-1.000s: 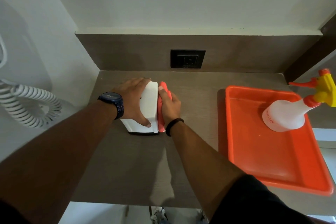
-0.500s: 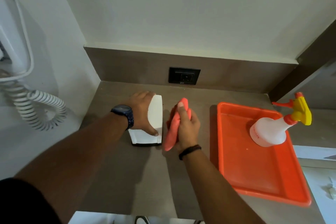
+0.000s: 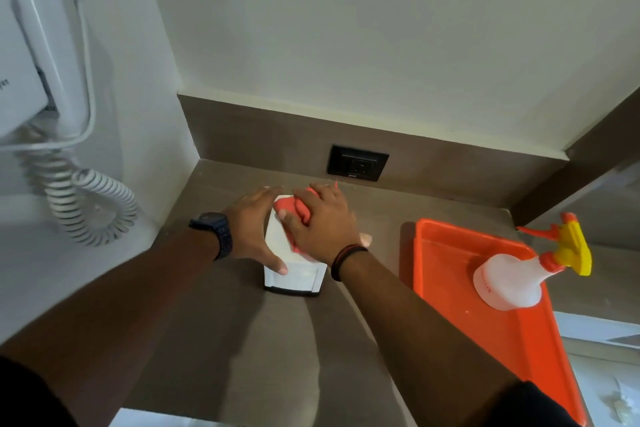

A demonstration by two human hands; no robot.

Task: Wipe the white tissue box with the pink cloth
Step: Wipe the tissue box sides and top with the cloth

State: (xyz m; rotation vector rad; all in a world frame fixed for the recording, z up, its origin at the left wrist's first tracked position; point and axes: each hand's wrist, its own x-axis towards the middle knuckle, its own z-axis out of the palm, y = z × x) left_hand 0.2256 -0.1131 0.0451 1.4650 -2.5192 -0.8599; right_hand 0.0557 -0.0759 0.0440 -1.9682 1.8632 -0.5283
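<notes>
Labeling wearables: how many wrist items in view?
2. A dark watch on the left wrist, beside the box; a thin dark band on the right wrist, just behind the hand pressing the cloth. None seem hidden.

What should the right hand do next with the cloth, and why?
Probably draw the pink cloth toward the near edge of the white tissue box. The right hand presses it at the far end of the top while the left hand steadies the left side.

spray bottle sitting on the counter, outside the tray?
No. The spray bottle stands inside the orange tray, near its far right side, not on the counter.
</notes>
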